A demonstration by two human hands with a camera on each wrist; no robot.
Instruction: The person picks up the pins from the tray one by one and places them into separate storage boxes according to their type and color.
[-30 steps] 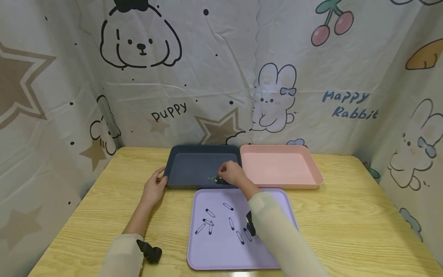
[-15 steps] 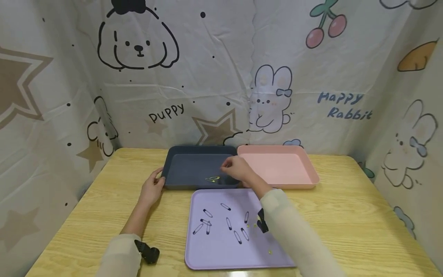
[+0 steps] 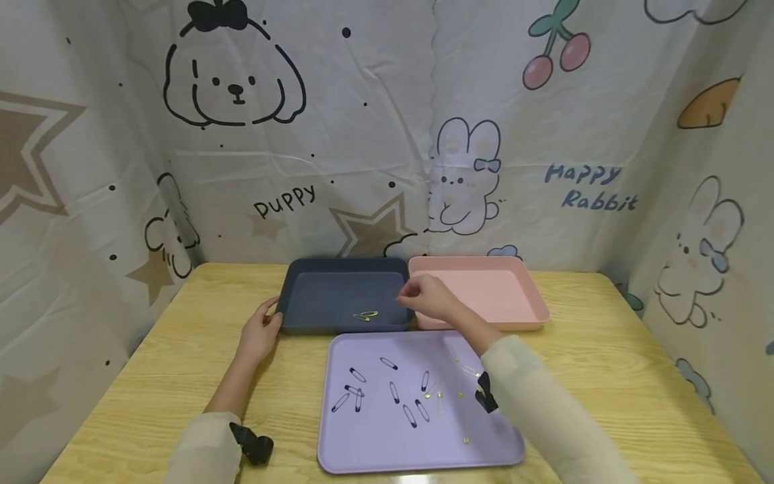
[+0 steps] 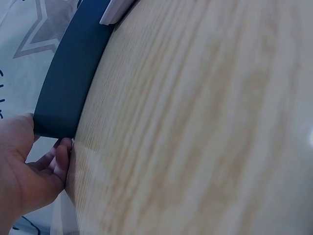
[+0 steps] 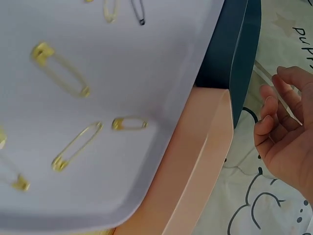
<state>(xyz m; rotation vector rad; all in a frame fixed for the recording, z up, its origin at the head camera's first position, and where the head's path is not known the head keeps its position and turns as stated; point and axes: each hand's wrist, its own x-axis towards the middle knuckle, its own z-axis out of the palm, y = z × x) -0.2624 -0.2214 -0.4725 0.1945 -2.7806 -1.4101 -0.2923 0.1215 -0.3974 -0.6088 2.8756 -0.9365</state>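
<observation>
- Gold pins (image 3: 365,314) lie together in the dark tray (image 3: 326,292), toward its front edge and right of its middle.
- More gold pins are scattered over the right part of the purple tray (image 3: 375,447); some are faint in the head view.
- Black pins (image 3: 396,400) lie on the left and middle of the purple tray, a few crossing one another.
- The right hand (image 3: 431,298) is raised where the dark tray meets the pink tray (image 3: 496,289), its fingers loosely curled with thumb and forefinger a little apart, holding nothing.
- The left hand (image 3: 260,337) holds the dark tray's near left corner, thumb at the rim and curled fingers lower down.
- The dark tray and the pink tray stand side by side, just behind the purple tray.
- All three rest on a wooden table (image 3: 605,383).
- Pale sleeves (image 3: 544,410) cover the forearms.
- Behind hangs a printed cloth (image 3: 278,158).
</observation>
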